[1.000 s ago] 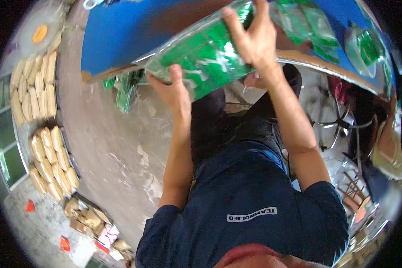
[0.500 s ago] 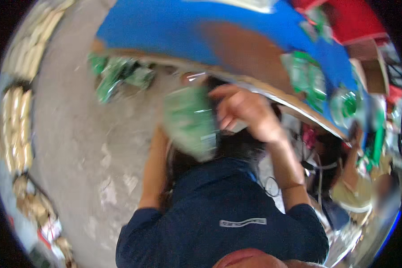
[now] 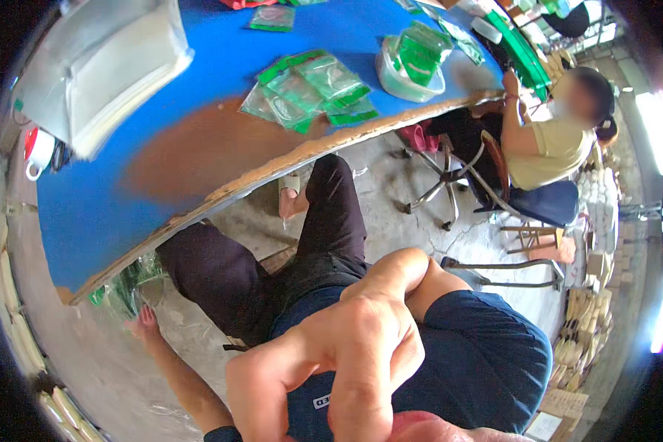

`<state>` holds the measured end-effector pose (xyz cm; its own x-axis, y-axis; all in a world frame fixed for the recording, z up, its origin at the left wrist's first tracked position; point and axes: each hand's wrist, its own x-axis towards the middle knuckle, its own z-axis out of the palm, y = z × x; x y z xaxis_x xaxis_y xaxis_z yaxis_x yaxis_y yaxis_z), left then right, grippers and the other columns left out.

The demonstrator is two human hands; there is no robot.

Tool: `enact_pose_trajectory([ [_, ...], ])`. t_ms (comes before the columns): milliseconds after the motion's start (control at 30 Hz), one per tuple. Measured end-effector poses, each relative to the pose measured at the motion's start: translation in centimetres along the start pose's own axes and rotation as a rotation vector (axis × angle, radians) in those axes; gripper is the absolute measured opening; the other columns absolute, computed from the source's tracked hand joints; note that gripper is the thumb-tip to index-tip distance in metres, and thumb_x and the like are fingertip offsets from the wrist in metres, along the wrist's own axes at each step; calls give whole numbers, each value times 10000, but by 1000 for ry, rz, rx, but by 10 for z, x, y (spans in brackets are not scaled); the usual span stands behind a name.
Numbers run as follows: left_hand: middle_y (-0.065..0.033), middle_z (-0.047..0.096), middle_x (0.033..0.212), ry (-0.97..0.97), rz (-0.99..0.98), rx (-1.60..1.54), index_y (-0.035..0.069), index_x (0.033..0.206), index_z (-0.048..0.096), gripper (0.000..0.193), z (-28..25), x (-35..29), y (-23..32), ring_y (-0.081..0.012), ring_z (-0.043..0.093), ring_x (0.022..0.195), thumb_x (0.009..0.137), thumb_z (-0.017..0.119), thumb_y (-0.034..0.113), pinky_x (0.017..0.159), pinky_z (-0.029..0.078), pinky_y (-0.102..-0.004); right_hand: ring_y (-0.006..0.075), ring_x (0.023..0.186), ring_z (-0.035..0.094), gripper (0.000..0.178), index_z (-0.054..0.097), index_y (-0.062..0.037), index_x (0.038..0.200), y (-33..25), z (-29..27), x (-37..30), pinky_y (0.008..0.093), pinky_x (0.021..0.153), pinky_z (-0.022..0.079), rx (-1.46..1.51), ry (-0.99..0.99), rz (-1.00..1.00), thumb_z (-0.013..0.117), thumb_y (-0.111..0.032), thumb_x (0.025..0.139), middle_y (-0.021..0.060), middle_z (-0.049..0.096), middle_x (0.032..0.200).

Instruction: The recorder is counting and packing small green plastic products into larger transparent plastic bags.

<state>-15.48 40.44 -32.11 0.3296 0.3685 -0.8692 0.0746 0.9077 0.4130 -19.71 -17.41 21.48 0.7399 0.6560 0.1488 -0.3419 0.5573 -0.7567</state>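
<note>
My left hand (image 3: 146, 324) is down at the lower left, its fingers stretched out beside green and clear plastic bags (image 3: 125, 291) under the table's corner. It looks open, with nothing seen in it. Close to the camera, my right hand (image 3: 346, 342) is raised in front of my dark blue shirt. Its fingers bend toward the lower edge and stand apart, and the fingertips are cut off. On the blue table (image 3: 199, 96) lie several flat clear packets with green edges (image 3: 309, 88). More green packets (image 3: 421, 53) stick out of a clear plastic tub (image 3: 420, 90).
A large clear bag (image 3: 121, 74) and a red-and-white mug (image 3: 38, 151) stand at the table's left end. At the right, a co-worker (image 3: 549, 144) sits on a wheeled chair (image 3: 449, 177). Behind me is a dark chair frame (image 3: 504, 272). Stacked bundles (image 3: 586, 339) line the right side.
My view has swung to the right. The blurred green bag that was between my hands no longer shows there. My left hand has gone out to the left, and my right has come up close.
</note>
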Motion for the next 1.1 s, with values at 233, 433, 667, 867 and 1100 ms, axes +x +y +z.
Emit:
enact_pose_trajectory([
  [233, -189, 411, 1499, -415, 258, 541, -2, 1493, 328, 730, 66, -101, -95, -357, 428, 1358, 997, 410, 527, 1119, 367, -483, 101, 559, 506, 227, 617, -40, 664, 39, -21, -22, 318, 568, 388, 107, 48, -238, 570, -75, 884, 95, 602, 896],
  [433, -217, 531, 1369, -289, 382, 530, -50, 1363, 494, 598, 116, -261, -149, -361, 533, 1236, 1011, 400, 423, 1070, 418, -476, 120, 587, 527, 183, 666, 3, 896, 30, -37, -4, 277, 540, 450, 160, -156, -502, 512, -74, 959, 137, 588, 960],
  [667, -222, 565, 1300, -227, 557, 567, -81, 1304, 514, 530, 123, -270, -156, -352, 583, 1145, 1008, 415, 348, 1014, 469, -450, 178, 765, 596, 372, 643, 154, 1111, 41, -58, 35, 261, 631, 554, 196, -398, -1044, 374, -98, 1054, 216, 551, 1096],
  [867, -226, 594, 1241, -156, 736, 578, -107, 1252, 532, 472, 120, -280, -140, -345, 625, 1067, 1006, 429, 283, 965, 513, -429, 307, 951, 611, 200, 674, -49, 970, 15, -110, 15, 398, 827, 493, -592, -110, -587, 720, -228, 895, 116, 643, 985],
  [1100, -82, 556, 891, -268, 1371, 816, -36, 1054, 532, 226, 129, -333, -159, -169, 520, 772, 1002, 570, 180, 710, 462, -301, 455, 1249, 437, 747, 530, -64, 1347, 10, -276, -6, 522, 1017, 396, -2017, 1138, -192, 789, -457, 767, 258, 462, 1348],
])
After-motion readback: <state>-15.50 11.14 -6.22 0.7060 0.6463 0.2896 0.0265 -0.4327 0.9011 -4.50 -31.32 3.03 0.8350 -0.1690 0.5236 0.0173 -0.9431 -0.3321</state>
